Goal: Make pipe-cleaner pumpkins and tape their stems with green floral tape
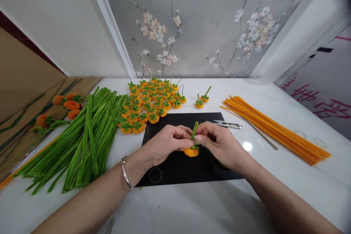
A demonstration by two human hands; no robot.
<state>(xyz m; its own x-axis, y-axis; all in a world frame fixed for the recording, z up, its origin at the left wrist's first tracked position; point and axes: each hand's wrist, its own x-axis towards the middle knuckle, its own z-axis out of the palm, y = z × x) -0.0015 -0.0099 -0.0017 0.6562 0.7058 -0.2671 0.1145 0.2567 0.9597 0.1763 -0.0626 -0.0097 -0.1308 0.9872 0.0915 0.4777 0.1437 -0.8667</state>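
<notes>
Above a black mat (175, 175), both hands pinch one small orange flower (191, 152) with a green collar and an upright green stem (194, 131). My left hand (167, 142) closes on its collar from the left, a silver bangle at the wrist. My right hand (219, 144) has thumb and forefinger at the stem's base on the right side. The orange petals hang below the fingers. Just behind my right hand lie small silver snips (229, 124).
Many finished orange flowers (153, 98) cluster behind the mat, with two more (199, 104) apart. Green fuzzy stems (82, 142) are piled left, beside orange blooms (71, 105). Orange fuzzy stems (274, 128) and a thin stick (263, 135) lie right. A rubber band (155, 168) rests on the mat.
</notes>
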